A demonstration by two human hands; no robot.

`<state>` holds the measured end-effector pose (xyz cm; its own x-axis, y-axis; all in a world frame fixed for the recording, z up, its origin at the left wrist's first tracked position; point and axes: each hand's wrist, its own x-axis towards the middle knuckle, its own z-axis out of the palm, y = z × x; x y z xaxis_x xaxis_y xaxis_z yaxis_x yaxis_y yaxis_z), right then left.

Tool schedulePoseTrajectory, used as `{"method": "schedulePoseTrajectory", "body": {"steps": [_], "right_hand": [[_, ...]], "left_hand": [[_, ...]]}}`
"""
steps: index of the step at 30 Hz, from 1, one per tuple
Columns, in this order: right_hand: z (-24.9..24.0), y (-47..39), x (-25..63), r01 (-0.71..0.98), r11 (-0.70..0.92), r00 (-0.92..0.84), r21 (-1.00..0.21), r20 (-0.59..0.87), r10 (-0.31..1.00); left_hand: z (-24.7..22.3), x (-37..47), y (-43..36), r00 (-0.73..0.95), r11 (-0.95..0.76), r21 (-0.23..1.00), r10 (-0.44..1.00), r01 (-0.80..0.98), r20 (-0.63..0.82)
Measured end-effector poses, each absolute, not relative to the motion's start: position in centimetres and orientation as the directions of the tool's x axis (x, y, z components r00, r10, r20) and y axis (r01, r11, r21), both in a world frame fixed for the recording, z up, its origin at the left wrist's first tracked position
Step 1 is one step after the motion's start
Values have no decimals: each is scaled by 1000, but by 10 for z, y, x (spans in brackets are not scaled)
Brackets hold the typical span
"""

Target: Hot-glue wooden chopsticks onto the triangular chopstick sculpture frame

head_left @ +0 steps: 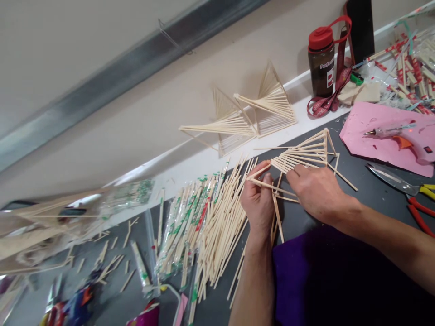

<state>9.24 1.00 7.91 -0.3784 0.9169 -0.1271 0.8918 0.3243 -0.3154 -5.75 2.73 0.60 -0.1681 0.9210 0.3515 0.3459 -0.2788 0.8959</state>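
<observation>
A twisted fan-shaped frame of wooden chopsticks [301,151] is between my two hands above the grey table. My left hand [257,203] grips its near left corner, where several sticks meet between thumb and fingers. Fingers curled, my right hand [314,192] is closed on the sticks along the middle of the frame's lower edge; its fingertips are partly hidden. Below the hands, a few sticks of the frame slant down toward the purple cloth [292,271]. Just left of my left wrist lies a heap of loose chopsticks [224,222].
A finished-looking chopstick structure [251,117] leans by the wall. To the right are a glue gun [404,136] on a pink sheet [360,122], pliers [401,181] and a red-capped bottle [321,63]. Wrapped chopsticks [185,217] and a blue tool [79,301] lie left.
</observation>
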Motion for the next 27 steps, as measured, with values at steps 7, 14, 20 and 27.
{"method": "schedulePoseTrajectory", "body": {"steps": [7,14,20,27], "right_hand": [[77,10,92,887,342,-395,-311,-126,910],[76,9,93,885,340,-386,-319,-92,918],[74,8,92,889,341,-379,-305,-74,922],[74,9,92,888,350,-387,-298,-77,919]], "left_hand": [[4,-59,27,-168,-263,897,926,354,338],[3,-60,29,-158,-282,901,924,330,347],[6,-58,29,-160,-280,898,923,341,349],[9,-56,29,-168,-273,901,924,336,343]]}}
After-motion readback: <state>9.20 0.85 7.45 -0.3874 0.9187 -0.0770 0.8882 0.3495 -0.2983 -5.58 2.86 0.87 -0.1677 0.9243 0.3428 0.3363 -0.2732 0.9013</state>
